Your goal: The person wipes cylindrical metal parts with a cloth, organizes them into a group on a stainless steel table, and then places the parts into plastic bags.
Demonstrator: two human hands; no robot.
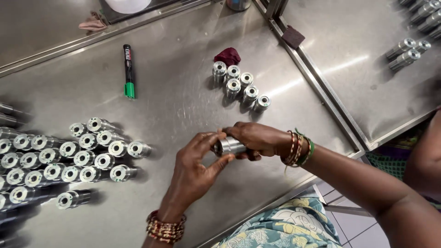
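Holding one short steel cylinder (228,146) between both hands above the steel table (183,105), I log the head view, the only view on file, as follows.

Item, held piece: a polished round part, long axis lying roughly level and running left to right across my view. I cannot see its end faces; fingers cover both.

Item, left hand (195,170): comes up from the near edge, thumb and fingertips closed narrowly on the cylinder's left end. Beaded bangles sit on that wrist.

Item, right hand (257,140): comes in from the right, fingers wrapped over the right end and top of the piece. Bangles and a green band sit on that wrist. Both hands touch the part, so neither is the nearer one; the piece lies directly between the two grips, its axis pointing from one palm toward the other.

Item, six upright parts (240,86): a small cluster standing on end beyond the hands, apart from them, nearer the right hand.

Item, lying parts (69,160): a large batch on their sides at the left, bored ends facing right, well apart from the held piece, on the left hand's side.

Item, marker pen (128,71): black with a green cap, lying far beyond the left batch.

Item, dark red cloth (228,56): just behind the upright cluster.
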